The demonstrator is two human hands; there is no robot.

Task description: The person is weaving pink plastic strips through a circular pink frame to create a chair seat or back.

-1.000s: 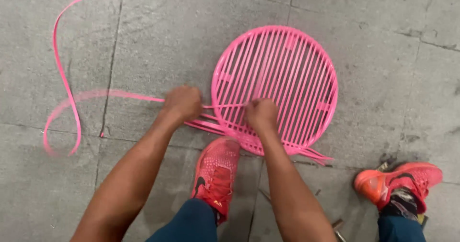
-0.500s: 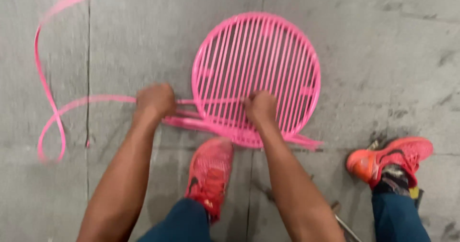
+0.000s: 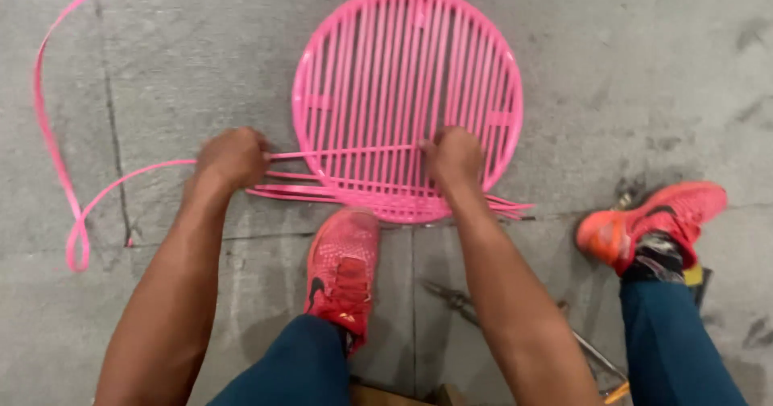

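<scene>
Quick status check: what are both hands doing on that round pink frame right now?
Left hand grips pink strip beside round pink frame. Right hand pinches strip on the slats. Nothing blocking; left shoe at frame's edge.

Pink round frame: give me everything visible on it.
The pink round frame lies flat on the grey concrete floor. It looks like a hoop strung with many parallel upright pink strips. A few crosswise pink strips are woven through its lower part. The right hand rests on its lower right; the left hand grips a strip just left of it. A red shoe sits at its lower edge.

Head camera, looking straight down (close) at floor (image 3: 660,68).
</scene>
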